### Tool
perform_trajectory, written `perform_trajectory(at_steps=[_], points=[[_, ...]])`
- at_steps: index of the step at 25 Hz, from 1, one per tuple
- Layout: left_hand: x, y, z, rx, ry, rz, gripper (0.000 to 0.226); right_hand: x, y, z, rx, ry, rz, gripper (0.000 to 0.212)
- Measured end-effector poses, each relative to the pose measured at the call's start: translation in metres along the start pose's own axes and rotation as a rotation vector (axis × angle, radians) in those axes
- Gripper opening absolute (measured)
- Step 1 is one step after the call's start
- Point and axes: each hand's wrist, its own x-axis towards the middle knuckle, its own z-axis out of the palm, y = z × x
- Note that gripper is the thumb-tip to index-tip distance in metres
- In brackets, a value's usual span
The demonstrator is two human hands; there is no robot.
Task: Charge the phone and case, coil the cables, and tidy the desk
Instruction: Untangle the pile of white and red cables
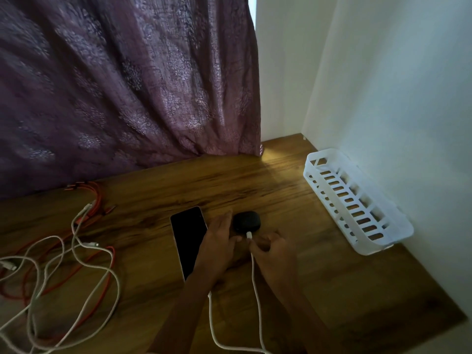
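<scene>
Just in front of the black case (246, 221), right hand (274, 254): fingertips (258, 245) pinched on the white cable (255, 282) right behind its plug (249, 235). Plug tip sits at the case's near edge; whether it is seated in the port cannot be told. Left hand (220, 238) to the left of the case, fingers spread narrow and flat, tips touching the case's left side, not gripping anything that shows. Its palm covers the near right corner of the phone (189, 240).

Phone lies face up, screen dark, just left of the case, long side running toward the person. White cable trails from the plug back between the two forearms, loops near the bottom edge of the view and climbs again under the left forearm toward the phone's near end; that join is hidden by the arm.

Case rests flat on the wooden desk (293, 200), lid closed.

Well left of the case: loose tangle of white cables (76, 267) and red cables (97, 200), uncoiled, overlapping.

Well right of the case: white slotted basket (357, 200) against the wall (408, 85).

Behind the case, far edge of desk: purple curtain (115, 85) hanging down to the desktop.
</scene>
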Motion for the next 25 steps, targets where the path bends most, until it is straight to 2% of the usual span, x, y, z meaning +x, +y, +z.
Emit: perform_trajectory(at_steps=[2,10,14,18,21,25], points=[[-0.013,-0.001,-0.004,0.007,0.06,0.024,0.061,-0.004,-0.005,-0.004,0.002,0.022,-0.032,0.037],[-0.081,-0.025,-0.032,-0.004,0.291,-0.047,0.051,-0.037,-0.036,0.004,-0.086,0.041,-0.302,0.027],[-0.119,-0.048,-0.051,0.022,0.405,-0.015,0.048,-0.064,-0.057,0.022,-0.054,0.041,-0.411,0.019],[-0.172,-0.084,-0.083,0.046,0.472,-0.042,0.044,-0.105,-0.085,0.053,-0.046,0.05,-0.467,0.013],[-0.216,-0.117,-0.108,0.067,0.493,-0.018,0.05,-0.144,-0.11,0.079,-0.077,0.015,-0.482,0.014],[-0.275,-0.16,-0.144,0.098,0.479,-0.059,0.047,-0.201,-0.14,0.122,-0.052,-0.016,-0.497,0.015]])
